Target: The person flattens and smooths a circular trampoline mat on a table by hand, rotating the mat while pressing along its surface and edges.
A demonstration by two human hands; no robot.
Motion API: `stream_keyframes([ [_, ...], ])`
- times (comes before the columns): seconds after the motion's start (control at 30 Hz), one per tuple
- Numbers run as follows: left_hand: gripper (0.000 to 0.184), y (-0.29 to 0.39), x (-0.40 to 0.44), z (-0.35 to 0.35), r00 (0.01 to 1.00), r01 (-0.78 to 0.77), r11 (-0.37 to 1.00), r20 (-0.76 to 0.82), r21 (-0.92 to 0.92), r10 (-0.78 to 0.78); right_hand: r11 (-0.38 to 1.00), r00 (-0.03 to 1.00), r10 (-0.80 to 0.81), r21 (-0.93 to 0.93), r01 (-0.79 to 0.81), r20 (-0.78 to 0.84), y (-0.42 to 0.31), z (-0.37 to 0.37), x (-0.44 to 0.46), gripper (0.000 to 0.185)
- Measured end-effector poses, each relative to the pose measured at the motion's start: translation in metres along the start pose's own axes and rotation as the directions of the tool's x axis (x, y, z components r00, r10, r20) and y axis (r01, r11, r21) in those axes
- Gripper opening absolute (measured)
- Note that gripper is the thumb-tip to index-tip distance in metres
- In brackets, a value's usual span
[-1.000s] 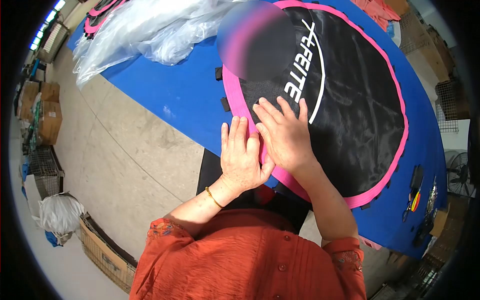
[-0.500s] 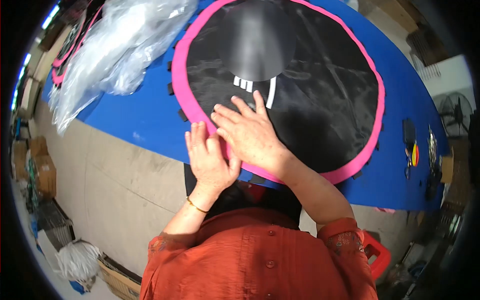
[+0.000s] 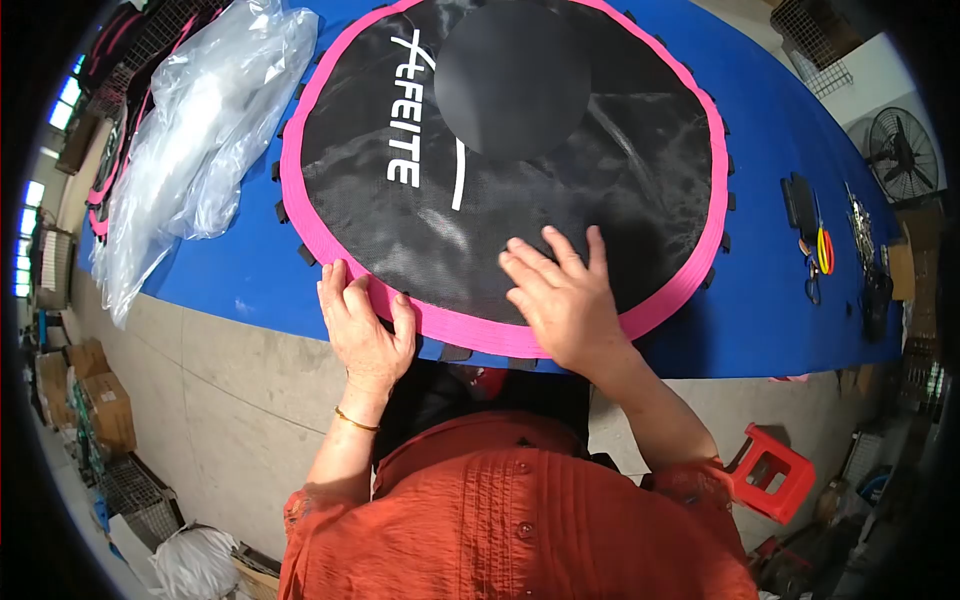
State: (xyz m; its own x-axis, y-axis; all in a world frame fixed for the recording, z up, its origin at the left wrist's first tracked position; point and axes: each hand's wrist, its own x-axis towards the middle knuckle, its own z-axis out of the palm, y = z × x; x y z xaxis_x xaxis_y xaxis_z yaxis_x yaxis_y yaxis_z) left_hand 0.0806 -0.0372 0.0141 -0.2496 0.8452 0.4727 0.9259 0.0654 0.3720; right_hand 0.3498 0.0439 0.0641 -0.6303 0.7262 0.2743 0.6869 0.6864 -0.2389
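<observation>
A round black trampoline mat (image 3: 380, 225) with a pink border (image 3: 470, 325) and black tabs around its edge lies flat before me. White lettering (image 3: 405, 110) runs along its left part, and a smooth dark disc hides some of the middle. At the near left edge, my left hand (image 3: 368, 328) rests its fingers on the pink border, thumb apart. My right hand (image 3: 570, 300) is open over the near part of the mat, fingers spread; whether they press on it I cannot tell.
The mat lies on a blue-covered table (image 3: 240, 270). Clear plastic sheeting (image 3: 205, 130) is heaped at the left. Scissors (image 3: 812, 285) and a yellow-orange ring (image 3: 825, 250) lie at the right. A red stool (image 3: 775, 475) stands on the floor, and a fan (image 3: 900, 150) is beyond.
My right hand has moved right, away from my left hand and off the lettering, which now shows more fully. The left hand has shifted down and left in view. The whole view has shifted too.
</observation>
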Motion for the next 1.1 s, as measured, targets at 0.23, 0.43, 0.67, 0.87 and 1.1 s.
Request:
stream_keyframes([
  [0.23, 0.044, -0.001, 0.000, 0.000, 1.000, -0.008, 1.000, -0.002, 0.010, 0.008, 0.990, 0.992, 0.115, -0.081, -0.118, -0.045, 0.040, -0.002, 0.011, 0.041],
  [0.43, 0.044, 0.001, 0.002, -0.002, 1.000, -0.004, 1.000, 0.000, 0.002, 0.004, 0.984, 0.990, 0.112, -0.129, -0.123, -0.090, 0.066, 0.010, 0.044, 0.038],
  [0.67, 0.045, 0.002, 0.002, -0.003, 1.000, -0.003, 1.000, 0.012, 0.002, 0.003, 0.988, 0.988, 0.144, -0.054, -0.147, -0.055, 0.061, -0.010, 0.013, 0.038],
  [0.87, 0.045, 0.003, 0.002, -0.003, 1.000, -0.008, 1.000, 0.006, 0.002, 0.008, 0.986, 0.987, 0.147, -0.064, -0.152, -0.069, 0.064, 0.000, 0.034, 0.037],
  [1.1, 0.044, 0.000, 0.001, -0.001, 1.000, 0.000, 1.000, 0.002, -0.003, 0.000, 0.987, 0.988, 0.142, -0.073, -0.146, -0.061, 0.067, -0.004, 0.031, 0.037],
])
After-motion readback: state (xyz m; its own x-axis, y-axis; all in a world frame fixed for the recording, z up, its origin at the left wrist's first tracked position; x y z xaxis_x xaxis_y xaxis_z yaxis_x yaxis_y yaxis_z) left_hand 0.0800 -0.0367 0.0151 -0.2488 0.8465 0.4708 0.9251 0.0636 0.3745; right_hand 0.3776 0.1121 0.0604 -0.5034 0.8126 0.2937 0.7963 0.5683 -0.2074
